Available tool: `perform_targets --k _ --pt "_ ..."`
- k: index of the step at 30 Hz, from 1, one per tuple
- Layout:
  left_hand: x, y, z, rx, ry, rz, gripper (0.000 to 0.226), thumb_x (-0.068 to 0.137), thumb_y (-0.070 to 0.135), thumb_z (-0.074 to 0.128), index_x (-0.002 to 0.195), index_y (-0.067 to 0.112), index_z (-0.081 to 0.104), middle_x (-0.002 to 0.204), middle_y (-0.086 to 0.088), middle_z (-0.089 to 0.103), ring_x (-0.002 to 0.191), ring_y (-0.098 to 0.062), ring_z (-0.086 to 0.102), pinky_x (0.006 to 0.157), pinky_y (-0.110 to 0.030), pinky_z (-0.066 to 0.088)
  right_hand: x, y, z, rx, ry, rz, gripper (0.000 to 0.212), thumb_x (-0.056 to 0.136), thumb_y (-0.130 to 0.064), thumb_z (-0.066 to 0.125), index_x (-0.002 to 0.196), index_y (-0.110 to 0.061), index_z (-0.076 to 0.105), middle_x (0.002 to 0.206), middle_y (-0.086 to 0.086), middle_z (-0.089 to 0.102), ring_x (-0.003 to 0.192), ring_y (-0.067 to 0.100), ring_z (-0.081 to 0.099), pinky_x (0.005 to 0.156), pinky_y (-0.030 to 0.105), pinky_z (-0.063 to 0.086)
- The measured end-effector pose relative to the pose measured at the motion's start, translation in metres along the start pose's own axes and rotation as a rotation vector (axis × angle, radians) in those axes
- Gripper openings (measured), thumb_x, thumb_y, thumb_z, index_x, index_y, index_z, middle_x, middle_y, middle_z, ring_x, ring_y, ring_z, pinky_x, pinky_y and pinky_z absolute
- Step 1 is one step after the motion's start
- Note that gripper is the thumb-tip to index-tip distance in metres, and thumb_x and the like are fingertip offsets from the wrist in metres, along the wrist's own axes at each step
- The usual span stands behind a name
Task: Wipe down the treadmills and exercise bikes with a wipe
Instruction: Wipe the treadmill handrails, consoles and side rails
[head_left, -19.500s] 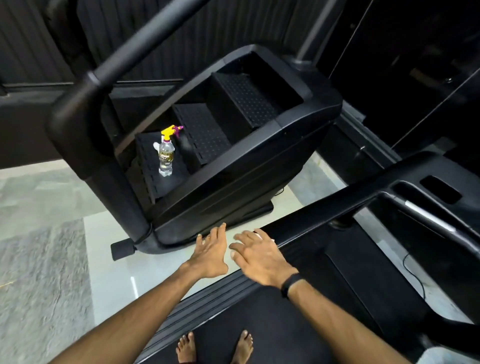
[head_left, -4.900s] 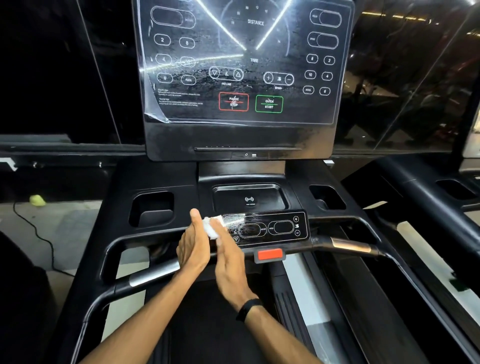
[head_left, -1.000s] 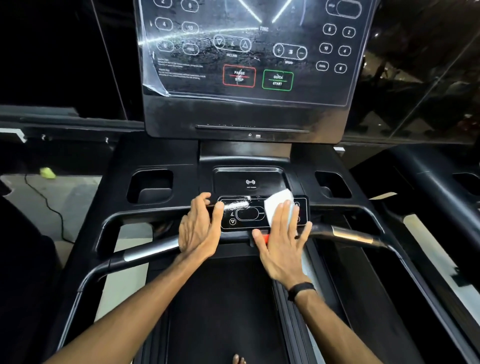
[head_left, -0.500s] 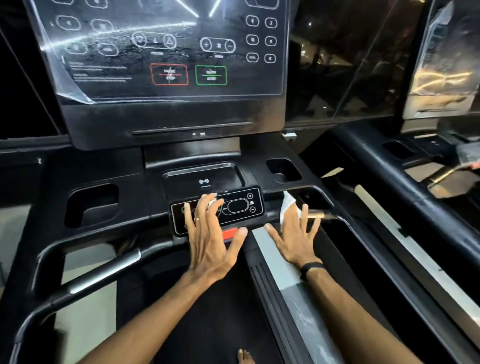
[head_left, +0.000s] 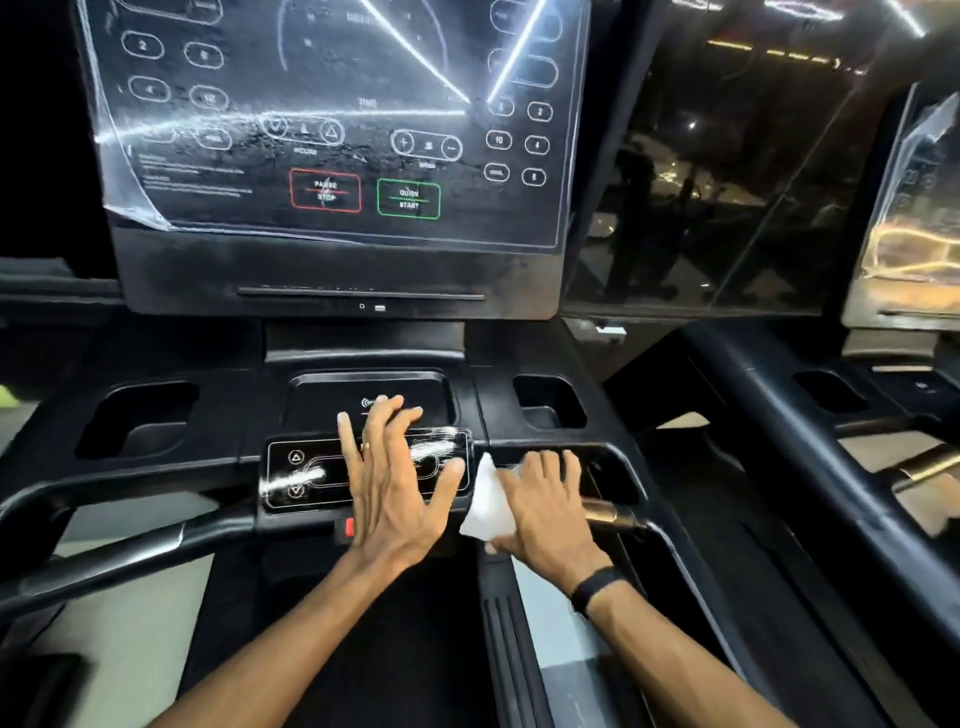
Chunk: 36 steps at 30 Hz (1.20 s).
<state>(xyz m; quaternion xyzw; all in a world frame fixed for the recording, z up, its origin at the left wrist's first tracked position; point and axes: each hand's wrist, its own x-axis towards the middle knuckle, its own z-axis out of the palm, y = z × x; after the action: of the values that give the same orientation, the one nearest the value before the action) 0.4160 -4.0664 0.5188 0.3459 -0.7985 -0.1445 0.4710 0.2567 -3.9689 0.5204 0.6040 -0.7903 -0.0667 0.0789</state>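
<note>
I stand on a black treadmill facing its console screen (head_left: 332, 130), which has film peeling at its lower left corner. My left hand (head_left: 395, 493) lies flat with spread fingers on the glossy control panel (head_left: 306, 473), which shows wet streaks. Just right of the panel, my right hand (head_left: 545, 509) holds a white wipe (head_left: 485, 504) against the front handlebar (head_left: 608, 514), fingers curled over the bar. The wipe sticks out to the left of that hand.
Cup holders sit left (head_left: 140, 415) and right (head_left: 548, 400) of a phone tray. The handlebar continues to the left (head_left: 130, 551). A neighbouring treadmill's rail (head_left: 779, 415) runs along the right. The belt (head_left: 389, 649) is below my arms.
The view has swung back left and moved closer. My right hand's fingers have curled over the bar with the wipe; my left hand has stayed on the panel.
</note>
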Motion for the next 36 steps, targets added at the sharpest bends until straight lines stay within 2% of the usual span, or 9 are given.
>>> perform_targets --k 4,7,9,14,19,23,27,32,36 --pt "-0.002 0.012 0.014 0.025 0.008 0.002 0.062 0.087 0.047 0.053 0.128 0.001 0.050 0.140 -0.015 0.046 0.143 -0.029 0.036 0.120 -0.063 0.007 0.022 -0.012 0.007 0.109 -0.045 -0.169 0.070 0.067 -0.052 0.083 0.114 -0.008 0.054 0.108 0.009 0.054 0.099 0.029 0.052 0.088 0.041 0.041" --pt "-0.002 0.019 0.018 0.035 -0.008 -0.008 0.056 0.088 0.046 0.052 0.123 0.003 0.054 0.138 -0.015 0.048 0.141 -0.031 0.039 0.120 -0.062 0.007 0.032 -0.021 0.013 0.252 -0.037 -0.111 0.032 0.083 -0.030 0.069 0.105 -0.010 0.057 0.101 0.009 0.066 0.093 0.032 0.063 0.073 0.037 0.043" --pt "0.002 0.025 0.020 0.040 -0.024 -0.006 0.050 0.088 0.045 0.052 0.119 0.005 0.057 0.137 -0.014 0.049 0.142 -0.031 0.038 0.121 -0.060 0.006 0.036 -0.017 0.019 0.252 0.006 -0.111 0.017 0.081 -0.017 0.060 0.097 -0.013 0.058 0.092 0.008 0.069 0.084 0.033 0.067 0.063 0.035 0.039" --pt "0.013 0.035 0.035 0.000 -0.126 0.090 0.048 0.087 0.044 0.055 0.117 0.006 0.057 0.138 -0.013 0.048 0.142 -0.027 0.038 0.121 -0.060 0.007 0.032 0.019 0.039 0.217 -0.027 -0.123 0.029 0.081 -0.015 0.056 0.109 -0.013 0.057 0.098 0.008 0.069 0.089 0.035 0.067 0.065 0.035 0.040" --pt "0.019 0.047 0.055 -0.060 -0.211 0.155 0.058 0.086 0.049 0.056 0.122 0.003 0.056 0.138 -0.016 0.049 0.139 -0.025 0.042 0.123 -0.056 0.005 0.006 0.075 0.068 0.185 -0.035 0.054 0.012 0.066 -0.016 0.057 0.078 -0.019 0.057 0.066 0.003 0.065 0.063 0.031 0.065 0.060 0.036 0.047" --pt "0.018 0.054 0.061 -0.083 -0.274 0.183 0.057 0.085 0.048 0.057 0.122 0.004 0.055 0.138 -0.016 0.049 0.137 -0.024 0.042 0.122 -0.058 0.008 -0.009 0.116 0.089 0.082 -0.087 0.141 0.024 0.065 -0.018 0.052 0.085 -0.023 0.064 0.074 -0.001 0.065 0.072 0.027 0.062 0.083 0.037 0.038" --pt "0.014 0.054 0.058 -0.101 -0.318 0.219 0.057 0.085 0.048 0.059 0.121 0.004 0.055 0.137 -0.016 0.050 0.136 -0.027 0.045 0.123 -0.055 0.006 -0.021 0.125 0.081 0.093 -0.141 0.226 0.036 0.080 -0.015 0.042 0.107 -0.026 0.064 0.097 -0.005 0.067 0.100 0.023 0.057 0.110 0.045 0.022" --pt "0.008 0.052 0.058 -0.140 -0.351 0.231 0.056 0.084 0.047 0.060 0.121 0.004 0.056 0.137 -0.016 0.049 0.133 -0.027 0.049 0.123 -0.056 0.006 -0.032 0.106 0.069 0.251 -0.124 0.335 0.050 0.081 0.000 0.047 0.127 -0.021 0.054 0.117 -0.001 0.060 0.122 0.024 0.048 0.117 0.053 0.012" --pt "0.001 0.056 0.062 -0.212 -0.385 0.270 0.052 0.087 0.046 0.057 0.121 0.007 0.055 0.139 -0.012 0.048 0.134 -0.025 0.047 0.124 -0.052 0.004 -0.068 0.103 0.077 0.326 0.000 0.316 0.088 0.068 0.009 0.037 0.150 -0.021 0.035 0.148 -0.004 0.041 0.146 0.019 0.027 0.118 0.049 0.007"
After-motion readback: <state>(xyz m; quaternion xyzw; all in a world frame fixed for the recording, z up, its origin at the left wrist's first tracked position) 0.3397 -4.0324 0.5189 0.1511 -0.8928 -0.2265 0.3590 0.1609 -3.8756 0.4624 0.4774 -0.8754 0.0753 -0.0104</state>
